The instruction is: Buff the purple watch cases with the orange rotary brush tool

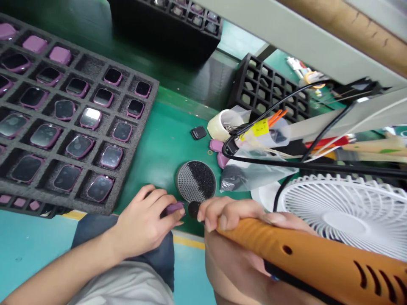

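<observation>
Orange elec. screwdriver (pixel 305 250) clamped in R fingers (pixel 233 210); purple watch case (pixel 174 207) pinched btwn L fingers (pixel 158 198). Loose pinch: poss. slip, scratch.

Two hands (pixel 144 220) (pixel 237 212) — one orange tool (pixel 313 254), one white fan (pixel 345 218), one round dish (pixel 187 182).

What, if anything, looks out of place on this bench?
A black smartwatch-shaped piece lies loose on the green bench, outside the foam tray holding purple-rimmed smartwatches. Purple pieces lie loose beside the cream container, and a black cable runs untidily over the plastic bag.
</observation>
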The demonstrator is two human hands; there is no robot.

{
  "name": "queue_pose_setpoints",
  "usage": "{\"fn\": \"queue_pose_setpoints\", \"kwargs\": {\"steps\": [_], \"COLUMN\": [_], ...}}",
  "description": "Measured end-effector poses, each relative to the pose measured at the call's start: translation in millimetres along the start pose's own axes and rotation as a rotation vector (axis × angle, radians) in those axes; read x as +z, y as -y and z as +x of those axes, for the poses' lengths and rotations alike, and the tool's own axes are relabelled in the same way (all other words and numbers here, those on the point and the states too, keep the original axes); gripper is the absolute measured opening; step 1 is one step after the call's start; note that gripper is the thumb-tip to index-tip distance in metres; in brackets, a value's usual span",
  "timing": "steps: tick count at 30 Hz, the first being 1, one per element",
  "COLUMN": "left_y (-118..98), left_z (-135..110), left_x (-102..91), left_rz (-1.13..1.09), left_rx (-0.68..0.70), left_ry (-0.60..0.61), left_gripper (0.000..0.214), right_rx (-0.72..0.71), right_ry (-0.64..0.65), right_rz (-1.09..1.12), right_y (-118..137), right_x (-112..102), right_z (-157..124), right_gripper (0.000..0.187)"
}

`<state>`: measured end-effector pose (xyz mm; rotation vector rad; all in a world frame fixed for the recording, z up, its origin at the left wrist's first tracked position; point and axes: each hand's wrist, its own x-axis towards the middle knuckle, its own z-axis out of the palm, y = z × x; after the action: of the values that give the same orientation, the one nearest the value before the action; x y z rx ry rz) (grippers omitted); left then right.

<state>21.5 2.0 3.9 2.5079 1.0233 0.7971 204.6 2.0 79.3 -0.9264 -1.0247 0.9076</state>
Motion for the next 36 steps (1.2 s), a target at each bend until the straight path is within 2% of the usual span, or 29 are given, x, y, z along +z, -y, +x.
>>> {"fn": "queue_pose_setpoints", "kwargs": {"steps": [8, 14, 24, 30, 32, 36], "left_y": [0, -1, -2, -3, -3, -2], "left_z": [0, -1, 0, 1, 0, 0], "left_x": [1.3, 2.9, 3.6, 5.3, 5.7, 5.1], "left_rz": [-0.004, -0.010, -0.014, -0.007, -0.015, -0.018], "left_rx": [-0.002, -0.004, -0.021, -0.040, -0.044, -0.043], "left_ry": [-0.017, -0.021, -0.042, -0.051, -0.042, -0.051], "left_gripper": [0.018, 0.018, 0.016, 0.012, 0.012, 0.014], "right_rx": [-0.004, -0.023, 0.044, 0.105, 0.087, -0.007], "right_ry": [-0.043, -0.038, 0.128, 0.019, 0.013, 0.028], "right_rz": [-0.028, -0.033, -0.073, -0.110, -0.088, -0.044], "right_y": [-7, -7, 0, 0, -2, -6], "right_x": [-1, 2, -9, 0, 3, -1], "right_z": [-5, -2, 1, -12, -13, -3], "right_gripper": [0.065, 0.059, 0.049, 0.047, 0.045, 0.057]}}
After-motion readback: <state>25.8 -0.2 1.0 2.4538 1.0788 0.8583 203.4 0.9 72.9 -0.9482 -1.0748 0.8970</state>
